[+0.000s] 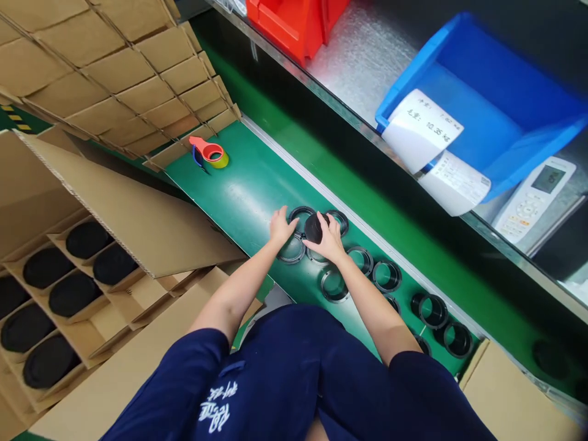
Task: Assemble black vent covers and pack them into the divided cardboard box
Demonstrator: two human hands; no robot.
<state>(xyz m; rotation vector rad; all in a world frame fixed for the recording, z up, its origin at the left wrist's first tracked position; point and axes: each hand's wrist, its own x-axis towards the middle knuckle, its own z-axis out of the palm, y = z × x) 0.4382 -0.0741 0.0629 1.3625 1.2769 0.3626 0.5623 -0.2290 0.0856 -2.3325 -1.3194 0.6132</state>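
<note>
Over the green bench top (248, 165), my right hand (329, 237) is closed around a dark, solid-looking round piece (313, 228), with thumb and fingers on its right side. My left hand (281, 226) has its fingers apart, beside a black flanged ring (302, 212); whether it touches the ring I cannot tell. Another black ring (292, 251) lies just below that hand. Behind the right hand's fingers a further ring (339, 222) shows in part. Several more black flanged rings, such as one ring (334, 284) near my right forearm, stand along the bench.
On the left, an open carton (151, 245) holds black round pieces in cardboard dividers (110, 300). Tape (215, 157) lies at the bench's far end. Above, a metal shelf carries a red bin (289, 27), a blue bin (482, 104) and a white remote (535, 199). Another cardboard box (514, 386) stands lower right.
</note>
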